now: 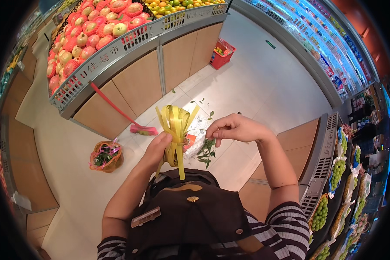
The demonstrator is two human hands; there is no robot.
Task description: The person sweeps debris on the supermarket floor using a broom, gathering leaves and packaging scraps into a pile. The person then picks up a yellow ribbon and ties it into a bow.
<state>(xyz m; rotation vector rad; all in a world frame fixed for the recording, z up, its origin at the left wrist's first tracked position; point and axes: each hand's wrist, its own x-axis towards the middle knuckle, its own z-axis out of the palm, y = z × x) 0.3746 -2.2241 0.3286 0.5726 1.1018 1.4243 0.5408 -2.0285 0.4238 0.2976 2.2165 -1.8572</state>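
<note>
My left hand (160, 145) grips a looped bundle of flat yellow strapping (175, 122) around its middle, in front of my dark apron (195, 221). Several loose strap ends stick out above and below the grip. A thin strand (198, 129) runs from the bundle towards my right hand (237, 128), whose fingertips appear to pinch its end. Below that hand, lower down, is a cluster of green leaves (207, 151). Beside it a crumpled clear plastic sheet (196, 146) and a red-orange piece (190, 141) show partly behind the strapping.
A broom (143, 130) leans against the pomegranate stand (136, 78). An orange mesh bag (106, 157) with greenery stands on the floor at left. Loose leaves (210, 114) lie ahead. Further off is a red crate of fruit (222, 55). Grape shelves (318, 169) flank my right.
</note>
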